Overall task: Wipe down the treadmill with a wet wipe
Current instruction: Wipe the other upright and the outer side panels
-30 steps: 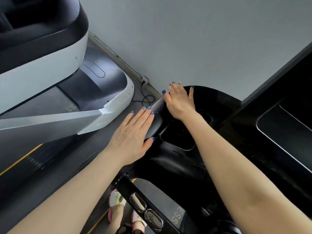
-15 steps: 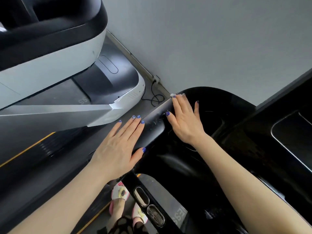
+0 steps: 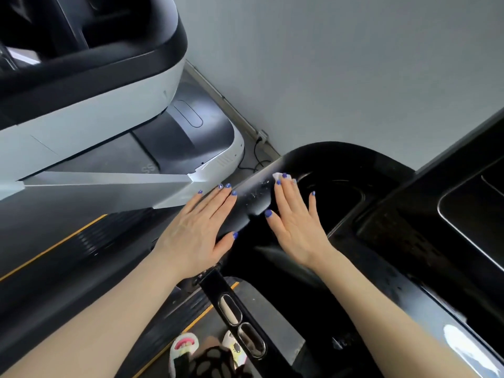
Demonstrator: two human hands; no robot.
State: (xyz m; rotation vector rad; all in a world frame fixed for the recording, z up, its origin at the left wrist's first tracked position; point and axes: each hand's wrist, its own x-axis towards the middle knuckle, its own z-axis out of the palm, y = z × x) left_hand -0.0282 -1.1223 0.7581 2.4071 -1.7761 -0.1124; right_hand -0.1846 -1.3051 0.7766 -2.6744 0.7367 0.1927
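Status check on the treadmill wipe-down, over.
Left hand flat on the black console, bracing. Right hand flat, pressing the wet wipe to the console; only a white corner shows. Nothing in the way.

Glossy black moulded treadmill console (image 3: 354,165); small white wet wipe (image 3: 277,175); blue-painted nails on both hands; white-and-black neighbouring machine (image 3: 103,105) far left; yellow stripe (image 3: 54,246) along dark belt edge; pale grey wall (image 3: 354,64).
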